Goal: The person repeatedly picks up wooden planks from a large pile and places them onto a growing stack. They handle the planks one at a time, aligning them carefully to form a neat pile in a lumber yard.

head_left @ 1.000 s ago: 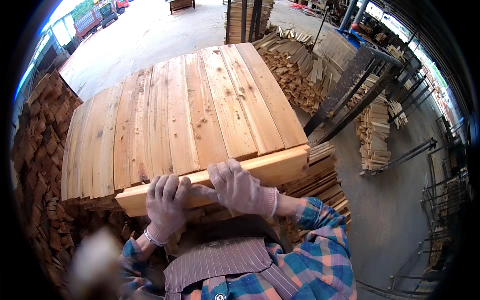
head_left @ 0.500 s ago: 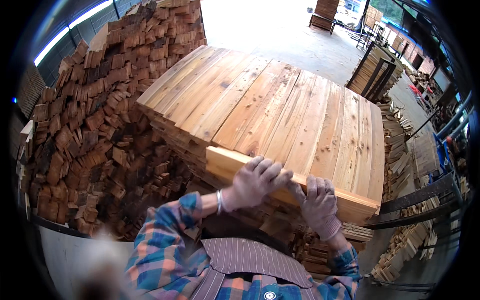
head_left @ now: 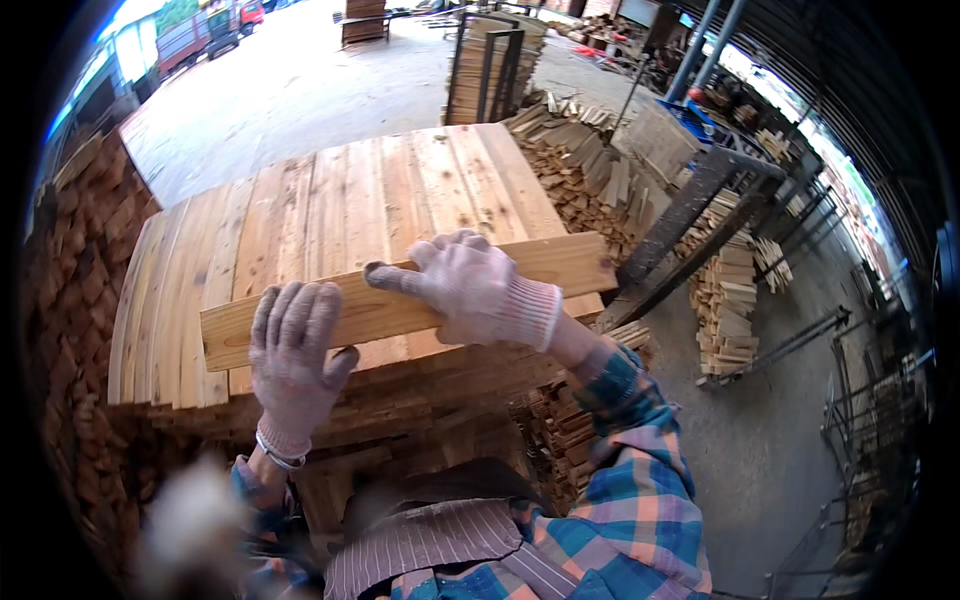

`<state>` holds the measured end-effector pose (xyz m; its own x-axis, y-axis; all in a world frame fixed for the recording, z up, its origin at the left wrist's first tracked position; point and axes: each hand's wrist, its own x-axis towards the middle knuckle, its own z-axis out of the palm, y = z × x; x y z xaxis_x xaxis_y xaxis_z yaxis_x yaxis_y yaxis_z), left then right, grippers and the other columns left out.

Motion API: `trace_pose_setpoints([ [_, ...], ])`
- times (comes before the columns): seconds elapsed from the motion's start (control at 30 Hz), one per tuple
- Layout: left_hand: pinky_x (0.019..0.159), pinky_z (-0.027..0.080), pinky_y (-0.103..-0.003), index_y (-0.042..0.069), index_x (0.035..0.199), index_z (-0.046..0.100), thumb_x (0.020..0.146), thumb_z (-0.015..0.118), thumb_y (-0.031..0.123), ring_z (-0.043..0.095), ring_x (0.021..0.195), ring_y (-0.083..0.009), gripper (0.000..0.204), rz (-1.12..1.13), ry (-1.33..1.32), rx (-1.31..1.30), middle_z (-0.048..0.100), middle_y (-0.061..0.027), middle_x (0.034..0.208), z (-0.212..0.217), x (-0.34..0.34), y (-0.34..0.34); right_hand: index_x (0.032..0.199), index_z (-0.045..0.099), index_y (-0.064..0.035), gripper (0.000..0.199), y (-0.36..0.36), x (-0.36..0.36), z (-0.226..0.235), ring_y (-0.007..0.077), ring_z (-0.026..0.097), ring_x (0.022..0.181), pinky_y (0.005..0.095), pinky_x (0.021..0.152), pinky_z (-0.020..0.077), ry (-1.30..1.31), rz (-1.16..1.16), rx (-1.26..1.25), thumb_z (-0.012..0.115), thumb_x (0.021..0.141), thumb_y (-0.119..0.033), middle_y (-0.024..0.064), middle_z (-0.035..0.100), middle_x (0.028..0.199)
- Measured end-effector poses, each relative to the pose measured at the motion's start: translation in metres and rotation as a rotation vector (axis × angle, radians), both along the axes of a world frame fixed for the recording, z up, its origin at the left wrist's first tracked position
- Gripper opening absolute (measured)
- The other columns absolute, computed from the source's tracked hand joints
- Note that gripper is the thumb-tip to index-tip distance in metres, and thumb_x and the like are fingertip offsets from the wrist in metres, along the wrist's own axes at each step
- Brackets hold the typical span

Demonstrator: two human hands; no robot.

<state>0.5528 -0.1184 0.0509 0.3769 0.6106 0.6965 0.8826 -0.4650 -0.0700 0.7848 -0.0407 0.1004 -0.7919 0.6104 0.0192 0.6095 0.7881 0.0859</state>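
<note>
A long pale wooden plank [head_left: 385, 315] stands tilted on its edge at the near side of a stack of boards [head_left: 330, 215]. My left hand [head_left: 296, 355], in a worn knit glove, holds it near its left end, fingers over the upper edge and thumb apart on the near side. Toward the right half, my right hand [head_left: 480, 295], gloved too, grips the same plank with its index finger stretched left along it. The stack's top layer is boards laid side by side, knotty and flecked with bits of debris.
Piled wood blocks [head_left: 75, 270] rise at the left. Dark metal bars [head_left: 680, 225] stick up just right of the stack. Beyond them lie heaps of short wood pieces [head_left: 728, 310] on the concrete floor [head_left: 750, 450]. A framed wood stack [head_left: 485, 75] stands behind.
My view has swung right. The plank has been lifted and tilted against the stack's near edge; my hands have moved farther apart along it.
</note>
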Motion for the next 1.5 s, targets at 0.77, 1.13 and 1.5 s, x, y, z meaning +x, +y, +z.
trace_pose_setpoints([
  [0.77, 0.106, 0.037, -0.032, -0.002, 0.139, 0.042, 0.092, 0.063, 0.032, 0.046, 0.128, -0.0256, 0.062, 0.049, -1.066, -0.714, 0.045, -0.0195, 0.142, -0.042, -0.182, 0.162, 0.143, 0.045, -0.0242, 0.081, 0.079, 0.051, -0.007, 0.0289, 0.051, 0.111, 0.0370, 0.092, 0.0462, 0.166, -0.117, -0.425, 0.067, 0.066, -0.014, 0.0122, 0.051, 0.124],
  [1.13, 0.115, 0.016, -0.051, 0.012, 0.141, 0.040, 0.089, 0.050, 0.055, 0.021, 0.141, -0.0405, 0.068, 0.294, 0.041, -0.683, 0.031, -0.0178, 0.150, -0.057, -0.102, 0.220, 0.137, 0.051, -0.0318, 0.087, 0.310, 0.013, -0.057, 0.0277, 0.054, 0.118, 0.0354, 0.097, 0.0459, 0.085, -0.500, -0.387, 0.071, 0.056, -0.008, 0.0120, 0.053, 0.132],
  [1.5, 0.115, 0.018, -0.050, 0.009, 0.135, 0.047, 0.084, 0.057, 0.052, 0.027, 0.138, -0.0406, 0.068, 0.283, 0.028, -0.639, 0.038, -0.0199, 0.145, -0.053, -0.109, 0.220, 0.125, 0.063, -0.0293, 0.077, 0.392, -0.023, -0.057, 0.0249, 0.062, 0.107, 0.0309, 0.090, 0.0505, 0.315, -0.502, -0.522, 0.071, 0.054, -0.003, 0.0090, 0.063, 0.125],
])
